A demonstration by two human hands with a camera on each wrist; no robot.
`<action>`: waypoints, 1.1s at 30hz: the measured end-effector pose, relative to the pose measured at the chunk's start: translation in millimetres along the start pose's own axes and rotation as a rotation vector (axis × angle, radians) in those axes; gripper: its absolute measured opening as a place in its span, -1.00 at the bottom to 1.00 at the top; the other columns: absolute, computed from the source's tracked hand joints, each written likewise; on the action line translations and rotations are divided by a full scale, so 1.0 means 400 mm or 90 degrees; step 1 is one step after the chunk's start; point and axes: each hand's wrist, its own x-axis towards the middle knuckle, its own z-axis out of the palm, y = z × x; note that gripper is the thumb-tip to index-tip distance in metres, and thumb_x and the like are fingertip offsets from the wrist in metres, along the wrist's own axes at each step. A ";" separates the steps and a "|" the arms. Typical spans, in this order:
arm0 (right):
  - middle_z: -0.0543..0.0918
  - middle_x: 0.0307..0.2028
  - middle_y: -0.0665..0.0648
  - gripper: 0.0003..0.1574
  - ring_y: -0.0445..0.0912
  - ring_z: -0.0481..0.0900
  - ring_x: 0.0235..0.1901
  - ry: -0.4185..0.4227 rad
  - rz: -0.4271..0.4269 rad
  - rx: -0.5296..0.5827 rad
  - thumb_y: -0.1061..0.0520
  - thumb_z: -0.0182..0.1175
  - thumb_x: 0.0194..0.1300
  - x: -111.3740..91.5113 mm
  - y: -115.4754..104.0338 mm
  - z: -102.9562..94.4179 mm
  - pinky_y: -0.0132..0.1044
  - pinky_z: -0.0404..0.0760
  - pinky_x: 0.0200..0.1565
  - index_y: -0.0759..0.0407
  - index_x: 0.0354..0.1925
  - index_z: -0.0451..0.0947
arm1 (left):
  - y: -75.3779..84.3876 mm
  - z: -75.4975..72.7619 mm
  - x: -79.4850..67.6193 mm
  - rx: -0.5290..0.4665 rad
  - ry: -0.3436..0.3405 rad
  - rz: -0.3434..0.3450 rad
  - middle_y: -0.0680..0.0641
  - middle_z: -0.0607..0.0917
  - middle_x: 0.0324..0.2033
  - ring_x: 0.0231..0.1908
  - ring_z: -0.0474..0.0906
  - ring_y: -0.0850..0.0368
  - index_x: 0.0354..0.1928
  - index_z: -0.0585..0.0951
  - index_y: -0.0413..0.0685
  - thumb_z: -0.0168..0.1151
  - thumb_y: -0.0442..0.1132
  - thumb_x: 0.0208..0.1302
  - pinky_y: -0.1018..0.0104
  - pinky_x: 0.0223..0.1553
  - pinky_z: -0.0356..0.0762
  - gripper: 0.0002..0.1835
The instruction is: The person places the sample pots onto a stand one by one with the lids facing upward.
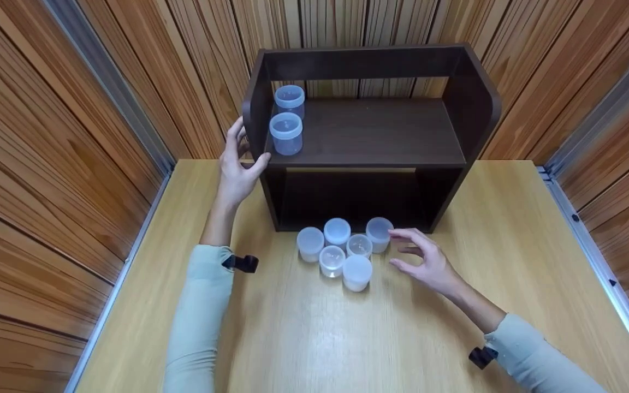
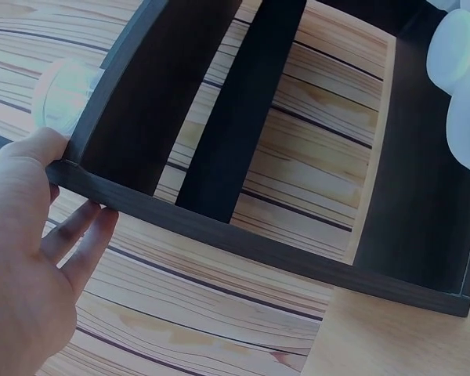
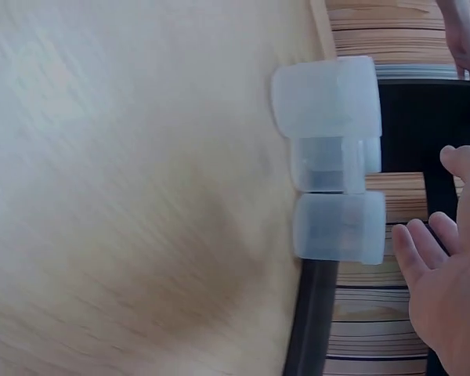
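Observation:
My left hand grips the left side panel of a dark brown two-tier shelf, thumb on the front edge and fingers around the outside. Just inside that panel, two translucent plastic jars stand one behind the other on the upper tier. Several more lidded jars stand clustered on the table before the shelf. My right hand is beside the rightmost jar, fingers spread and loosely bent, holding nothing. The right wrist view shows a gap between the fingers and that jar.
A light wooden table lies under everything. Wood-plank walls rise behind and at both sides, with metal rails along the table's edges. The shelf's lower compartment opens just behind the clustered jars.

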 end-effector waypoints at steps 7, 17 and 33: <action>0.68 0.24 0.55 -0.22 -0.35 0.71 0.25 -0.019 0.055 0.007 0.51 0.53 0.25 -0.012 0.032 0.013 -0.35 0.81 0.23 0.41 0.42 0.60 | 0.002 0.000 -0.001 -0.001 0.003 -0.010 -0.27 0.53 0.58 0.38 0.68 -0.26 0.73 0.22 -0.09 0.40 -0.32 0.50 0.51 -0.10 0.72 -0.14; 0.65 0.20 0.57 -0.31 -0.17 0.77 0.25 -0.006 0.054 0.025 0.51 0.52 0.27 -0.026 0.055 0.031 -0.24 0.83 0.25 0.44 0.35 0.63 | -0.004 0.003 -0.005 0.001 -0.001 -0.007 -0.25 0.52 0.60 0.40 0.65 -0.26 0.74 0.21 -0.07 0.37 -0.31 0.53 0.33 0.00 0.78 -0.15; 0.73 0.30 0.48 -0.32 0.00 0.78 0.29 -0.068 0.055 0.028 0.40 0.48 0.40 -0.018 0.078 0.076 -0.09 0.81 0.30 0.40 0.43 0.57 | -0.002 0.005 -0.002 -0.020 0.005 0.006 -0.30 0.54 0.58 0.37 0.68 -0.27 0.73 0.23 -0.14 0.37 -0.35 0.49 0.50 -0.08 0.73 -0.15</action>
